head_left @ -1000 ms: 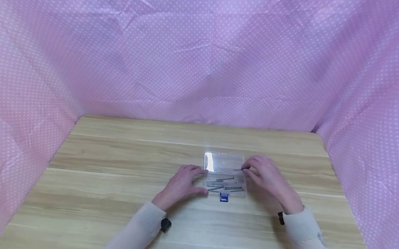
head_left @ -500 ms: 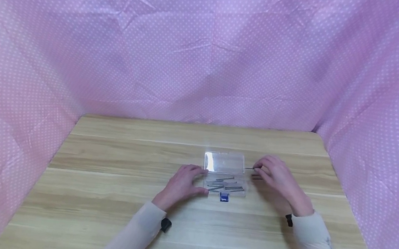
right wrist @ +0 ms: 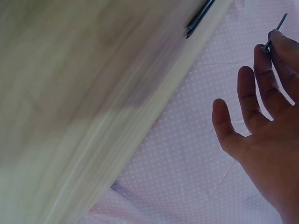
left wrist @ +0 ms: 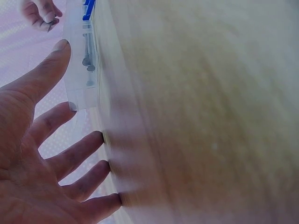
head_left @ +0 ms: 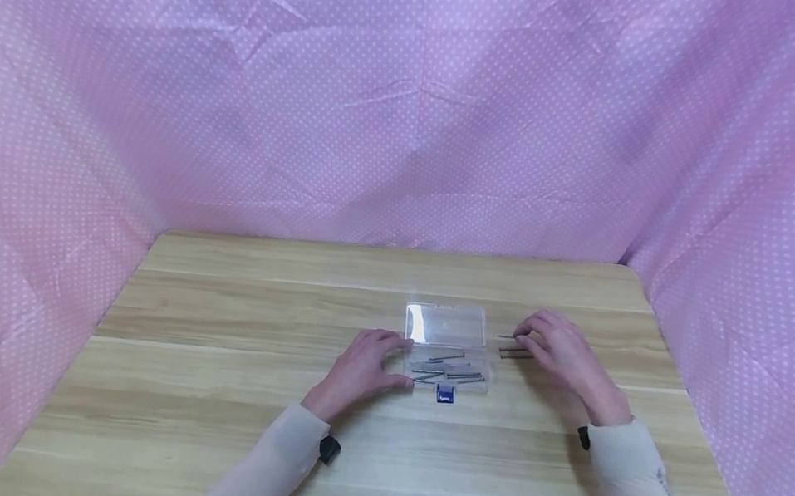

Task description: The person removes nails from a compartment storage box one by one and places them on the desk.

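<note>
A clear plastic box (head_left: pixel 405 373) lies with its lid (head_left: pixel 450 322) folded back on the table. Several metal nails (head_left: pixel 466 375) are inside, and a blue catch (head_left: pixel 445 394) sits at its front. My left hand (head_left: pixel 361 367) holds the box's left end between thumb and index fingertip; the other fingertips rest on the table in the left wrist view. My right hand (head_left: pixel 564 355), to the right of the box, pinches one nail (right wrist: pixel 281 22) between thumb and fingers. Beside that hand, more nails (head_left: pixel 514 354) lie on the table, partly hidden by it.
The wood-grain table (head_left: pixel 235 394) ends at a back edge against a pink dotted cloth (head_left: pixel 385 112), which also rises on both sides. Dark straps (head_left: pixel 329 449) show at the sleeve cuffs.
My right hand has moved right, from beside the lid to over the loose nails, carrying a nail. The nails on the table have come into view. My left hand stays at the box.
</note>
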